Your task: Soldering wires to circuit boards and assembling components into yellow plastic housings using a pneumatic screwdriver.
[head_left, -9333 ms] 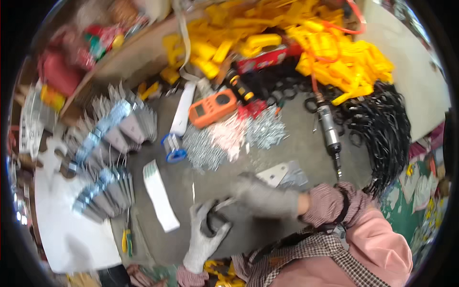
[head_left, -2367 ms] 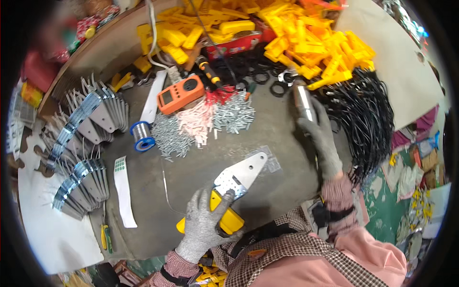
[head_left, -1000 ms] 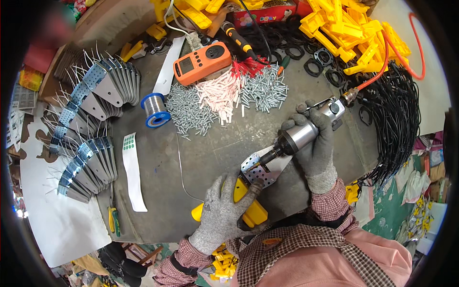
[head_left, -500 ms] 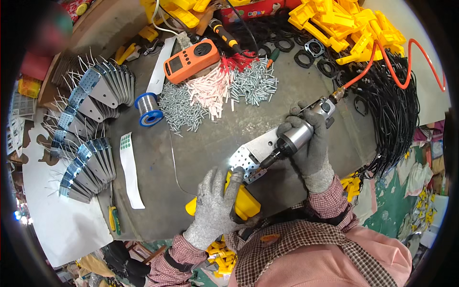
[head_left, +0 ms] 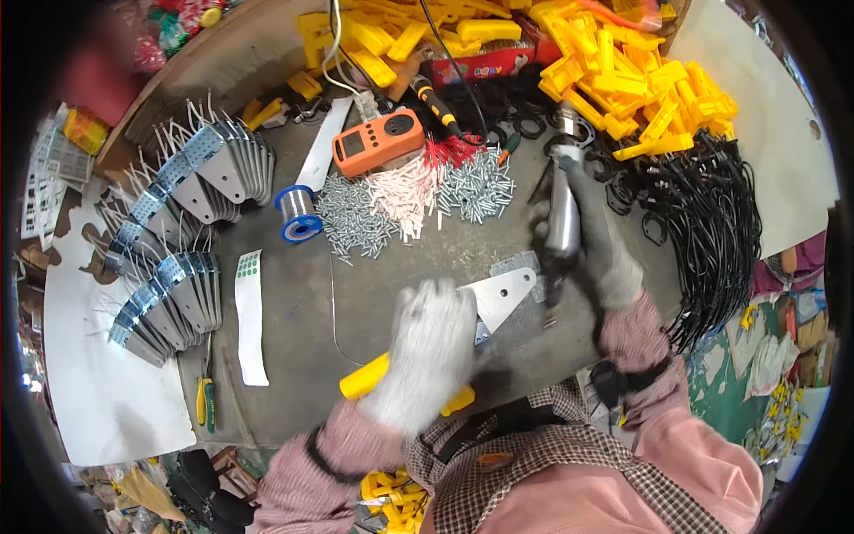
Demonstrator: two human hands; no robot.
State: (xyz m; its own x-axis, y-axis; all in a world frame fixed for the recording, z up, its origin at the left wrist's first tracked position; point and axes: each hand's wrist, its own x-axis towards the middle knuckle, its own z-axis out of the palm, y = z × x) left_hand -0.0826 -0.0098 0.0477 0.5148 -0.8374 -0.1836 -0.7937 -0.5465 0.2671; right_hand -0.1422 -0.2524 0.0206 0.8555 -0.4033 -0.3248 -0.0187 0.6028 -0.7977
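Driver [head_left: 562, 214] swung off plate [head_left: 500, 298], right hand [head_left: 605, 245] grasping it, left hand [head_left: 431, 351] blurred, grip unclear

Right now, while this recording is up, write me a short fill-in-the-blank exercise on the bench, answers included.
The right hand, wrapped round the power tool, wears a gray ____.
The plastic part partly hidden by the left hand is ____.
The meter has an ____ case.
The spool is to the ____ of the screws.

Missing words: glove; yellow; orange; left.
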